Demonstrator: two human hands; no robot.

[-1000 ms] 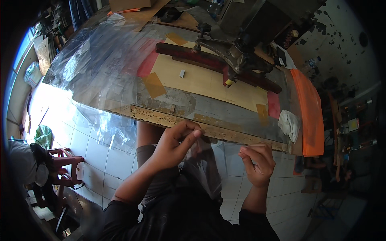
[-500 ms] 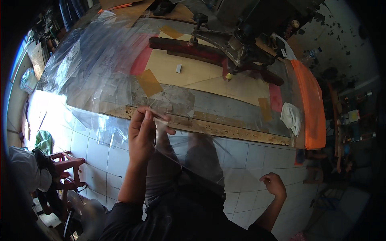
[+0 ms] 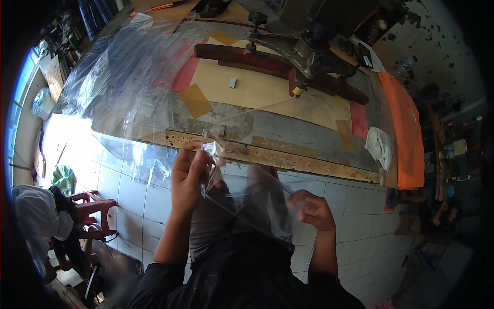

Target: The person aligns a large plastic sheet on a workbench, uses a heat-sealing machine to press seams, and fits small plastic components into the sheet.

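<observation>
In front of me, at the table's near edge, my left hand (image 3: 188,172) pinches a clear plastic sheet (image 3: 252,193) by its crumpled, shiny upper left part. The sheet hangs tilted over my lap, and my legs show through it. At its right edge is my right hand (image 3: 315,210), fingers curled in with the thumb side against the film. Its fingertips are slightly blurred. On the table beyond, a press with a long dark red bar (image 3: 247,59) stands over a yellow-tan board (image 3: 272,92), which bears a small whitish piece (image 3: 233,83).
A heap of loose clear plastic sheets (image 3: 123,87) covers the table's left side and hangs over its edge. To the right are a white cloth (image 3: 379,148) and a stack of orange sheets (image 3: 404,134). A dark red stool (image 3: 95,211) stands on the tiled floor at left.
My right hand has come up and leftward from the lower right to the sheet's right edge. My left hand still holds the sheet, a little lower and further right. The view has shifted slightly.
</observation>
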